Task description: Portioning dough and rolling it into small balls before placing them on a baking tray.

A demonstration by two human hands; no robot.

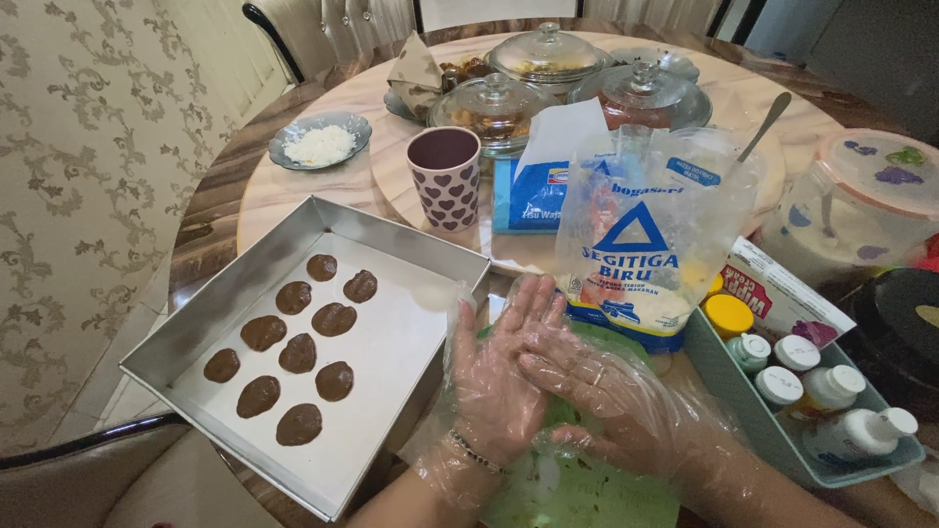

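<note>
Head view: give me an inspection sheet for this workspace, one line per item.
Surface: round marble-look table, crowded on the far and right sides.
Job's things: square metal tray at the near left edge holding ten brown dough pieces in loose rows; green mat under the hands.
Clutter: heart-patterned cup, clear flour bag, lidded glass dishes, small plate of white shreds, teal tray of small bottles.
Grippers: left hand and right hand, both in clear plastic gloves, pressed palm to palm over the mat; whether anything lies between them cannot be told.
Cables: nothing seen.
Surroundings: chairs, patterned wall covering.
</note>
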